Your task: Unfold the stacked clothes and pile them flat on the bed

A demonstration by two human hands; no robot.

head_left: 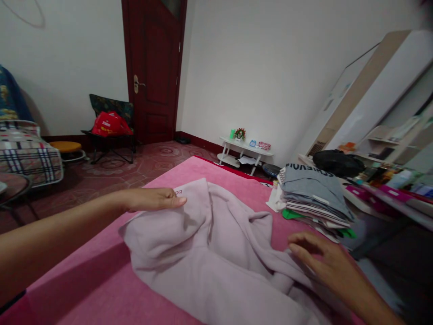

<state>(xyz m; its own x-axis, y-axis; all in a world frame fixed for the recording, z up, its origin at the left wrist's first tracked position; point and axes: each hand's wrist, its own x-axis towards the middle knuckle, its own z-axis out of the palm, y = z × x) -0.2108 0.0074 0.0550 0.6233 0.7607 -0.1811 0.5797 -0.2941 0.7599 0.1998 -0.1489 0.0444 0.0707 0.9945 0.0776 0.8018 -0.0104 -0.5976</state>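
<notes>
A pale lilac sweatshirt [230, 271] lies rumpled across the pink bedspread [91, 284], its folds bunched in the middle. Small dark lettering shows near its upper left part. My left hand [162, 198] is closed on the fabric beside that lettering, thumb on top and pointing right; the fingers underneath are partly hidden. On the other side, my right hand [314, 253] hovers at the sweatshirt's right edge. Its fingers are loosely curved, with a gap between thumb and forefinger and no cloth visible in the gap.
Folded clothes [311, 194] form a stack at the bed's right side, a grey shirt on top. A cluttered desk [382, 194] with a black bag [338, 163] stands farther right. Beyond the bed are a low white table [245, 146], a dark red door [154, 67] and a chair holding a red bag [111, 124].
</notes>
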